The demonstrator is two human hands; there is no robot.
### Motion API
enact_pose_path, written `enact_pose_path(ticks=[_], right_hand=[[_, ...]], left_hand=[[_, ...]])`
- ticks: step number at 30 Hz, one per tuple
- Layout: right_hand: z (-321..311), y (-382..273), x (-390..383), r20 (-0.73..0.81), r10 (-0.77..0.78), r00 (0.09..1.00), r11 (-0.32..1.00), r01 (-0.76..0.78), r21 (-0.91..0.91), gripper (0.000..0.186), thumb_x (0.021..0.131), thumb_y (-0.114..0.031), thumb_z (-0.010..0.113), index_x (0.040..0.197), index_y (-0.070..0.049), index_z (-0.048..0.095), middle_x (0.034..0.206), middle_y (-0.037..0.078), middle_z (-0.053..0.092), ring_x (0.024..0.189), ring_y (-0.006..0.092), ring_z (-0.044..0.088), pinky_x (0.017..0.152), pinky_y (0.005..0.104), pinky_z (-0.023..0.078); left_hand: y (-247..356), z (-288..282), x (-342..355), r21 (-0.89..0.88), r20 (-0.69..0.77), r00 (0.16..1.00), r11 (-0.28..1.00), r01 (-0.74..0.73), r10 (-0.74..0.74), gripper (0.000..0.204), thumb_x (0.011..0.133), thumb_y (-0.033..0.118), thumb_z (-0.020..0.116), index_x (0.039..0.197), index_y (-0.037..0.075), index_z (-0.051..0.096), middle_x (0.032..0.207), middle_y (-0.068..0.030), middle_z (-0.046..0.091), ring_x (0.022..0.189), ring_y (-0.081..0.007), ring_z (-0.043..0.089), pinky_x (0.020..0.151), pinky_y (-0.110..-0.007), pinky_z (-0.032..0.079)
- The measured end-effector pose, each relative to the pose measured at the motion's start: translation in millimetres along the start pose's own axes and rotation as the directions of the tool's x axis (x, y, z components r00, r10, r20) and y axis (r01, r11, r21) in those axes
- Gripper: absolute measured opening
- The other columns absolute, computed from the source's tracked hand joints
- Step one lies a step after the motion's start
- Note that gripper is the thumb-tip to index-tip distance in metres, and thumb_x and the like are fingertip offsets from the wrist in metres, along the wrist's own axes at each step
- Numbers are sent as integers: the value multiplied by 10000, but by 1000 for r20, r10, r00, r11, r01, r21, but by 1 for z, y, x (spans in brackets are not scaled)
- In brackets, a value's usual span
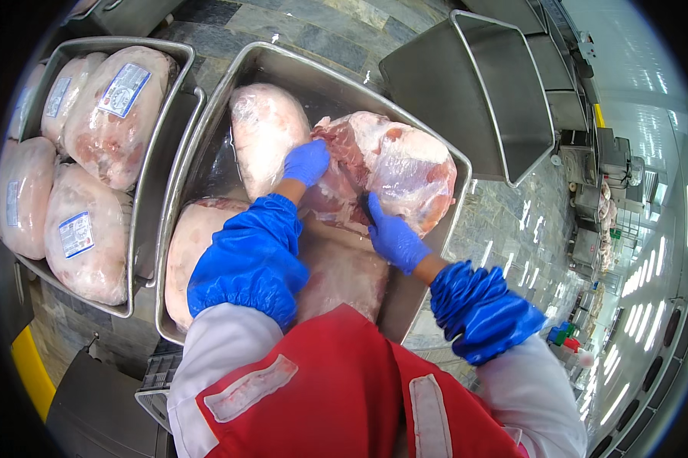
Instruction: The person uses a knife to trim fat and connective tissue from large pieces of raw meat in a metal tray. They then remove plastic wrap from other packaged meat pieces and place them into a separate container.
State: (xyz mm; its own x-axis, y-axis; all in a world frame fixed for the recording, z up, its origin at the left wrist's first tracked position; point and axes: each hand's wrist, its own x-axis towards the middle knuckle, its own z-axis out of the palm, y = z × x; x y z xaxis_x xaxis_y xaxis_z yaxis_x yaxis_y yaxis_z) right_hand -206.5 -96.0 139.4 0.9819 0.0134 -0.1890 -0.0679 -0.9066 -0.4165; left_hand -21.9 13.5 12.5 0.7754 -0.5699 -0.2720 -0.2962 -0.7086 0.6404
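Observation:
A large cut of raw meat (414,172) with pale fat and red flesh lies at the far right in a steel tub (336,65). My left hand (307,162), in a blue glove, is closed on a red flap of this meat at its left side. My right hand (397,240), gloved too, grips a knife by its dark handle (366,206) against the cut's near side. The blade is mostly hidden by the meat. Beside my left hand lies another pale cut (264,126). Nearer me are two more cuts (344,278), partly behind my left sleeve.
At the left stands a second steel tub (134,237) with several bagged, labelled cuts (119,114). Beyond the right side is an upright dark metal bin (451,84) with a tubular rim. A grey plastic crate (154,397) sits near my left side. The floor (504,229) is tiled and wet.

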Motion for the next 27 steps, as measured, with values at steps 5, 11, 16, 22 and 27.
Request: enact_pose_path(ticks=[5,11,16,22,27], right_hand=[[14,-18,-11,200,253,946,964,-264,27,636,789,-89,438,1308,24,88,697,253,541,562,381,538,525,437,426],[39,-39,-19,121,364,923,931,-361,-49,646,803,-99,431,1317,19,59,693,253,544,546,359,546,505,441,422],[52,-37,-23,121,410,904,908,-417,40,647,811,-125,439,1317,14,61,795,270,552,595,361,563,524,440,433],[63,-29,-32,44,409,911,912,-409,-26,659,813,-166,450,1327,-18,65,707,243,566,616,390,555,563,469,429],[48,-20,-32,39,364,930,929,-366,57,653,813,-187,449,1332,-42,80,723,261,560,611,394,550,573,468,431]], left_hand=[[-4,3,-3,-54,-36,999,998,23,-25,304,803,245,339,952,66,534,884,-215,579,788,-392,557,726,-468,428],[-8,4,3,-78,-103,995,997,-13,5,281,806,250,360,938,68,529,852,-225,572,759,-409,546,707,-482,423],[-12,5,3,-98,-121,992,995,-33,21,274,807,255,370,937,72,527,858,-227,570,760,-409,544,703,-484,421],[-8,7,-1,-103,-158,987,994,-23,6,255,793,258,375,913,93,528,857,-212,581,782,-395,553,710,-475,427],[-6,9,0,-61,-127,992,998,18,-26,275,793,247,369,933,84,540,882,-208,583,801,-390,557,729,-469,430]])
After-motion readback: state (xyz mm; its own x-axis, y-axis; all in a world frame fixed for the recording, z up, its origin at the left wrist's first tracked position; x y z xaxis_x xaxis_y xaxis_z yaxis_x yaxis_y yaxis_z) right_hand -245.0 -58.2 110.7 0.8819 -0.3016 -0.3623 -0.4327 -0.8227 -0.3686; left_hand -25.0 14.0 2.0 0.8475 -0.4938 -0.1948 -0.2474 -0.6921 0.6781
